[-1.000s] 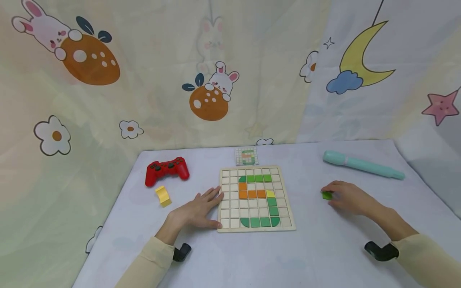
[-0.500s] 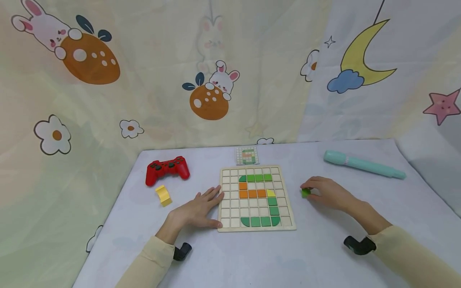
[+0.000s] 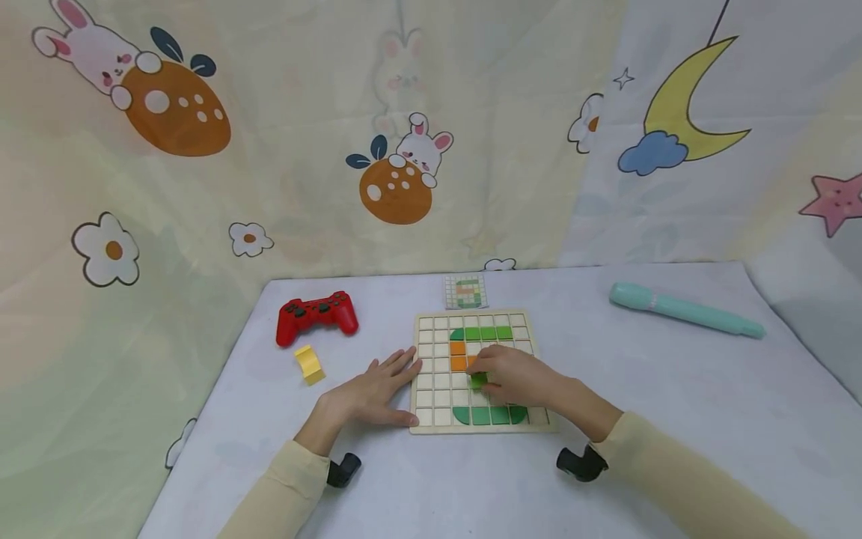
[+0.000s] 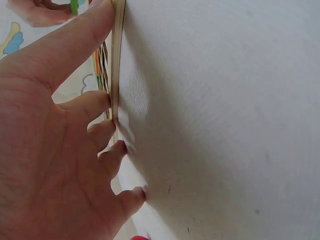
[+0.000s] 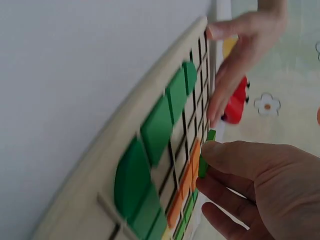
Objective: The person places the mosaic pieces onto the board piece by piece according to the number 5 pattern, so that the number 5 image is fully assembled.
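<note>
A wooden grid board [image 3: 424,379] lies on the table with green and orange tiles set in its squares. My left hand [image 3: 367,393] rests beside it, fingers spread, thumb and fingertips touching the board's left edge. Over the middle of the board, my right hand [image 3: 518,374] pinches a light green square tile [image 3: 479,380] between thumb and fingers. The right wrist view shows that tile [image 5: 206,155] tipped on edge, close over the grid near the orange tiles [image 5: 186,181]. Dark green tiles [image 3: 480,415] run along the front rows. My right hand hides part of the board's right side.
Behind the board lies a small pattern card [image 3: 465,290]. A red game controller [image 3: 317,318] and a curved yellow block [image 3: 310,364] are at the left. A long teal stick-shaped object [image 3: 687,310] lies at the back right, before a printed cloth backdrop [image 3: 525,187].
My right hand has carried the light green tile leftward from the table's right side to above the middle of the board. My left hand has stayed at the board's edge.
</note>
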